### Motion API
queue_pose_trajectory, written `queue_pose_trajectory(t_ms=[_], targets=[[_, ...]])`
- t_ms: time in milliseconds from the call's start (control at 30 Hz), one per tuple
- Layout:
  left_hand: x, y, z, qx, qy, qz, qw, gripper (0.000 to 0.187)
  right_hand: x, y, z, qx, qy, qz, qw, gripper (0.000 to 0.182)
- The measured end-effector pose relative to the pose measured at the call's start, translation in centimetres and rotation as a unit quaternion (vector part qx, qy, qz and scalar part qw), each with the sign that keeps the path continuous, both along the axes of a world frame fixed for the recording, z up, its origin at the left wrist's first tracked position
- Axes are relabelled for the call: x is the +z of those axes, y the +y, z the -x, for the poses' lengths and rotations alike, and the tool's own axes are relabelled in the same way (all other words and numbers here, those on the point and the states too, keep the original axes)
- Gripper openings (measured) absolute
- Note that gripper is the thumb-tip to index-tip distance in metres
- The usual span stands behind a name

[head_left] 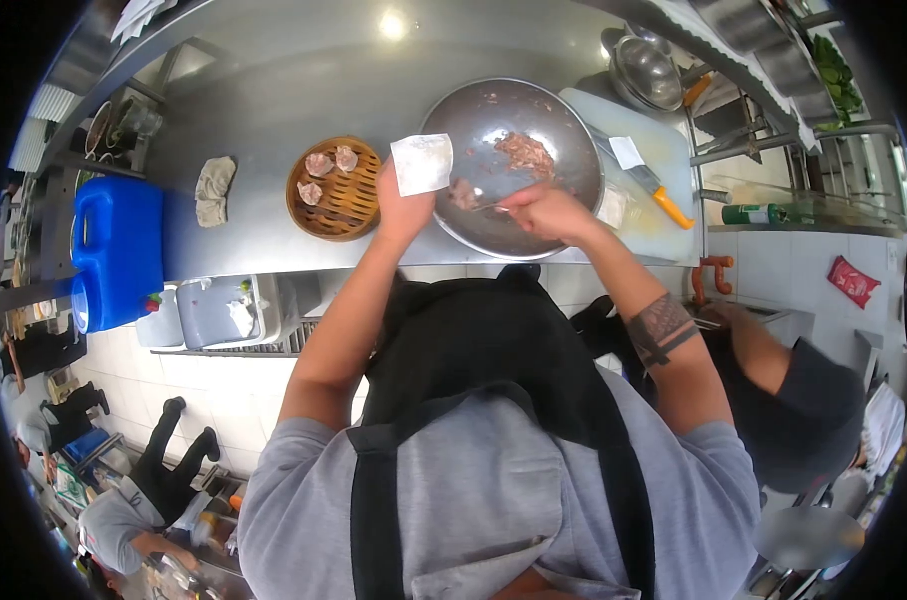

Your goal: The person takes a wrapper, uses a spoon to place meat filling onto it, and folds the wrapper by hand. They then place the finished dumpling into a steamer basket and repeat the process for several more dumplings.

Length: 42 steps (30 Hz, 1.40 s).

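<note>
A square white dumpling wrapper point(422, 163) lies across the fingers of my left hand point(405, 210), which holds it at the near left rim of a wide metal bowl point(564, 180). My right hand point(551, 212) is closed round a thin spoon-like utensil point(487, 206) over the bowl's near side. A lump of pinkish meat filling point(463, 194) is at the utensil's tip, which it partly hides. More minced meat point(526, 154) sits on the bowl's far side. Left of my left hand, a round bamboo steamer point(359, 205) bears several dumplings point(319, 164).
On the right, a knife with an orange handle point(671, 205) lies on a white cutting board point(674, 150). A folded cloth point(214, 190) and a blue jug point(124, 240) are left of the steamer. A co-worker point(794, 400) stands close at right.
</note>
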<state>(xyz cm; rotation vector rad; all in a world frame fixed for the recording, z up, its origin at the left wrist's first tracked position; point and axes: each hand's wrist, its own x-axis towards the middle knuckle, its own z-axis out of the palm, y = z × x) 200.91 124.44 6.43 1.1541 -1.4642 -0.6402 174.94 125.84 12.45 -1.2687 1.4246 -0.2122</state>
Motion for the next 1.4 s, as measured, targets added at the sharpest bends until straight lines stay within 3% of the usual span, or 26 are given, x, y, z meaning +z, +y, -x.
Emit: queue_pose_trajectory(t_ms=[100, 267, 367, 600, 933, 1133, 1233, 1400], targets=[[1.6, -0.6, -0.5, -0.036, -0.02, -0.032, 0.999, 0.023, 3.0, 0.3, 2.9, -0.011, -0.006, 0.062, 0.998, 0.028], [3.8, -1.3, 1.1, -0.138, -0.06, -0.067, 0.986, 0.025, 11.6, 0.6, 3.7, -0.075, -0.08, 0.019, 0.994, 0.03], [5.4, -0.7, 3.2, -0.227, 0.024, -0.121, 0.966, 0.023, 14.2, 1.3, 2.1, -0.062, -0.099, 0.053, 0.992, 0.031], [7.6, 0.2, 4.2, -0.302, -0.042, -0.172, 0.937, 0.023, 13.3, 2.7, 2.8, 0.007, -0.027, 0.146, 0.989, 0.03], [7.2, 0.0, 5.2, -0.336, -0.016, -0.136, 0.932, 0.03, 13.5, 3.2, 3.8, -0.039, -0.088, 0.066, 0.993, 0.03], [7.8, 0.2, 4.4, -0.356, 0.013, -0.188, 0.915, 0.031, 13.5, 4.5, 3.9, -0.012, -0.022, 0.184, 0.983, 0.026], [8.0, 0.2, 4.4, -0.38, 0.083, -0.205, 0.898, 0.033, 13.7, 5.0, 3.8, -0.004, 0.006, 0.244, 0.97, 0.026], [8.7, 0.7, 3.5, -0.383, 0.101, -0.206, 0.895, 0.034, 14.0, 5.6, 3.9, 0.007, 0.028, 0.381, 0.924, 0.028]])
